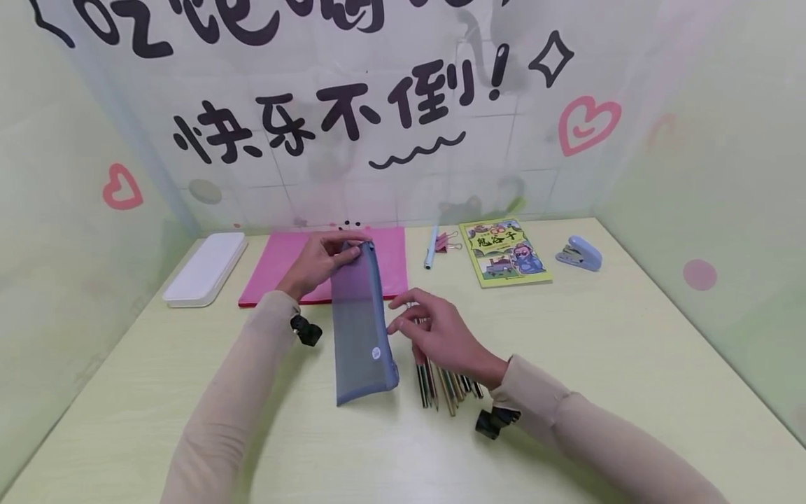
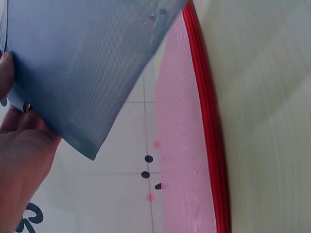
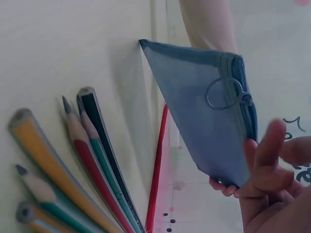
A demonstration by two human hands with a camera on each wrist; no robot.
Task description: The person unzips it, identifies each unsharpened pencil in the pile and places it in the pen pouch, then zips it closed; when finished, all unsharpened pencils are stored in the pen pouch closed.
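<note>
A blue-grey mesh zipper pouch [image 1: 357, 325] stands on edge, raised over the middle of the table. My left hand [image 1: 320, 260] pinches its far end between thumb and fingers; the left wrist view shows that hand [image 2: 26, 145] at the pouch's corner. Beside the zipper edge is my right hand [image 1: 446, 337], fingers loosely bent, fingertips right at the edge. In the right wrist view a zipper pull ring [image 3: 223, 93] hangs at the near end of the pouch. Several pencils [image 1: 450, 395] lie below my right hand, partly hidden by it.
At the back, a pink folder [image 1: 271, 269] with a red edge lies behind the pouch, a white case [image 1: 206, 269] to its left. Toward the right are a light blue pen [image 1: 431, 248], pink binder clips [image 1: 443, 243], a yellow booklet [image 1: 504, 253] and a blue stapler [image 1: 581, 254].
</note>
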